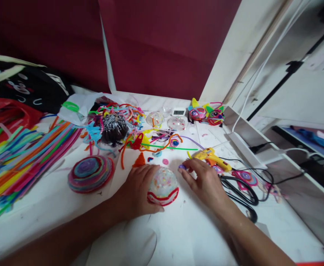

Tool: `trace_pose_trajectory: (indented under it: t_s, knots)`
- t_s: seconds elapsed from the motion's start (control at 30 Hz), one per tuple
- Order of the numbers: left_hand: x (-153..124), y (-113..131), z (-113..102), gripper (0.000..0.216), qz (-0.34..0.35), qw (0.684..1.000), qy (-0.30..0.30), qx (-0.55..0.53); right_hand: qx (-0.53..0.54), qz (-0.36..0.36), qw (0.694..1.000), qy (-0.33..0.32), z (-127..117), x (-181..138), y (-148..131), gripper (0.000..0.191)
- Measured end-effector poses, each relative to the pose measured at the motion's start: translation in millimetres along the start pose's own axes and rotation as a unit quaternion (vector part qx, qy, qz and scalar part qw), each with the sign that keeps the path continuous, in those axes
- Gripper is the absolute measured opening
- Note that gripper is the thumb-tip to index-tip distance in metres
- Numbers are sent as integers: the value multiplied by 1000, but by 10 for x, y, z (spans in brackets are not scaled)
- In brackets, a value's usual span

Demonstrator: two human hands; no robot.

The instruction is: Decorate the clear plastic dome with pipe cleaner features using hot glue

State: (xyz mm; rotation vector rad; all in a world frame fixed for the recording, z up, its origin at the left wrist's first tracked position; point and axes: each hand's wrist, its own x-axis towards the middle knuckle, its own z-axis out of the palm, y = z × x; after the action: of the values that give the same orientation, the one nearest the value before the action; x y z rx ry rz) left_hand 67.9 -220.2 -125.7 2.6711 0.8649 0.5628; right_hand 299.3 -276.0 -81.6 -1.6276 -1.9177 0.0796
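My left hand (138, 188) curls round the left side of a clear plastic dome (164, 181), which rests on the white table. A red and pale pink pipe-cleaner band (163, 199) runs along the dome's lower edge, and colourful specks show on it. To the right of the dome, my right hand (204, 179) pinches a small purple coiled piece (182, 167) between thumb and finger. Left of my left hand lies a finished-looking disc of coiled pipe cleaners (91, 173). A yellow glue gun (213, 159) and black-handled scissors (242, 195) are close to my right hand.
Bundled colourful pipe cleaners (37, 159) spread over the left side. Behind are a tangled heap of scraps (123, 114), other clear domes (176, 123), a small digital clock (178, 112) and decorated pieces (206, 112). Cables and a power strip (246, 149) run along the right.
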Motion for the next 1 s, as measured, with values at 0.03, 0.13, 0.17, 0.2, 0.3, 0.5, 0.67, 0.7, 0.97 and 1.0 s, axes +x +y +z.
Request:
trace_pose_trajectory:
  t_s: [0.03,0.13,0.17,0.2,0.3,0.5,0.67,0.7,0.97,1.0]
  knots:
    - [12,-8,-38,109,-11,1000,-7,-4,-15,15,1000,-20,-27,-1,30,18]
    - [56,-54,-211,100,-51,998,-11,-22,-59,52,994,-81,-93,-34,80,18]
    - [72,-75,-277,87,-59,998,1,-30,-73,61,991,-97,-105,-54,85,18]
    - [86,-99,-340,75,-62,997,21,-37,-86,69,988,-110,-111,-77,85,18]
    - [118,-173,-469,51,-64,995,65,-29,-114,75,979,-149,-89,-151,78,18]
    - [137,-299,-459,32,-32,998,47,3,-151,31,971,-180,-5,-228,90,19]
    - [141,-347,-423,32,-41,998,37,44,-140,-28,984,-107,-47,-213,4,28]
    - [139,-347,-413,32,-38,997,37,51,-128,-40,988,-82,-57,-205,-32,30]
    - [124,-345,-357,33,-33,997,28,60,-13,-102,977,-188,98,-94,-262,105]
    - [125,-349,-360,32,-35,997,29,58,-16,-103,973,-206,134,-78,-269,107]
